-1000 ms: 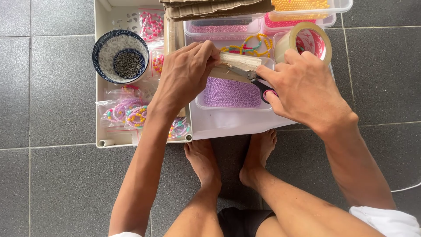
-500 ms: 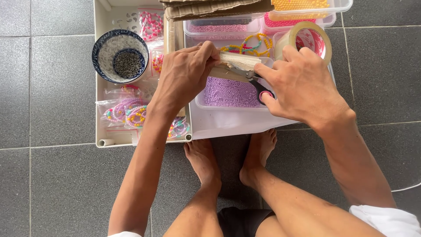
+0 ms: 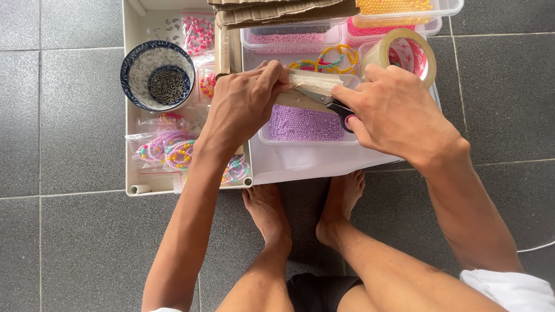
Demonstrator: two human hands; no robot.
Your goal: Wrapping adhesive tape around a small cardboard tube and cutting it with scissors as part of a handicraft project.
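My left hand (image 3: 245, 104) pinches the end of a strip of clear packing tape (image 3: 312, 82) stretched across to the tape roll (image 3: 404, 53). My right hand (image 3: 396, 112) holds the roll over its fingers and grips a pair of scissors (image 3: 335, 104) with black handles. The scissor blades lie under the stretched tape. Both hands hover over a clear box of purple beads (image 3: 306, 122).
A white tray (image 3: 132, 144) on the grey tile floor holds a blue-rimmed bowl (image 3: 156, 75) of dark beads and bags of colourful bracelets (image 3: 167, 150). Clear boxes of pink and yellow beads (image 3: 399, 8) and corrugated cardboard (image 3: 283, 8) lie at the top. My bare feet (image 3: 300, 214) rest below.
My right hand has shifted slightly left and down with the scissors along the tape. The left hand stays in place on the tape end.
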